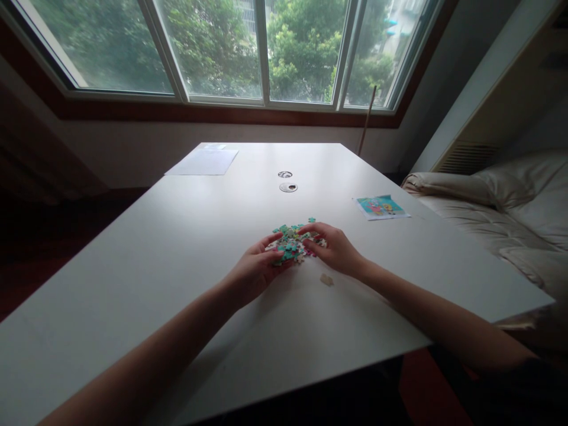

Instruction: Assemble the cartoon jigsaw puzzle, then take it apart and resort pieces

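A small heap of colourful jigsaw pieces (293, 239), mostly teal and pink, lies in the middle of the white table (177, 248). My left hand (255, 272) cups the heap from the left, fingers curled against the pieces. My right hand (335, 248) curves around it from the right, fingertips touching the pile. One pale piece (326, 280) lies face down, apart from the heap, just below my right wrist.
A colourful picture sheet (381, 207) lies to the right of the heap. A white sheet (204, 161) rests at the far left. Two round cable holes (288, 187) sit past the heap. A cushioned seat (501, 201) stands right of the table, windows behind.
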### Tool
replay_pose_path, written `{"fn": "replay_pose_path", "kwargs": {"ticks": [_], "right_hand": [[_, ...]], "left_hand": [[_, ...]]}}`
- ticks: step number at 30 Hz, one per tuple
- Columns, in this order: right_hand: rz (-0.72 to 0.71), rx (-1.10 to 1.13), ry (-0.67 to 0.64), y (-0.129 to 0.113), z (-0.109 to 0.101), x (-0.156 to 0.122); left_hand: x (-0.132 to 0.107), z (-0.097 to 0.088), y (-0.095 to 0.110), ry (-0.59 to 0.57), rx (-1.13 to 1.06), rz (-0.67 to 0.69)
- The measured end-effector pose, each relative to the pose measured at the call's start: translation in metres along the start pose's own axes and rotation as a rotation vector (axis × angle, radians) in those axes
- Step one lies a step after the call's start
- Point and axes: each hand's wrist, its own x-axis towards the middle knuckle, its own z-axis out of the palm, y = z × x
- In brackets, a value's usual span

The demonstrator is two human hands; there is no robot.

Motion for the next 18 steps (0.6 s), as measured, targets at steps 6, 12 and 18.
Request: {"fn": "replay_pose_path", "kwargs": {"ticks": [6,12,18], "right_hand": [[-0.064,-0.066,-0.064,-0.009,0.006,-0.001],[-0.012,-0.051,-0.050,-0.008,0.008,0.000],[0.094,0.177,-0.106,-0.006,0.011,-0.001]], "left_hand": [[0.003,-0.004,-0.006,-0.045,0.059,0.043],[0.003,-0.005,-0.006,-0.073,0.116,0.084],[0.003,-0.006,-0.006,-0.042,0.140,0.091]]}}
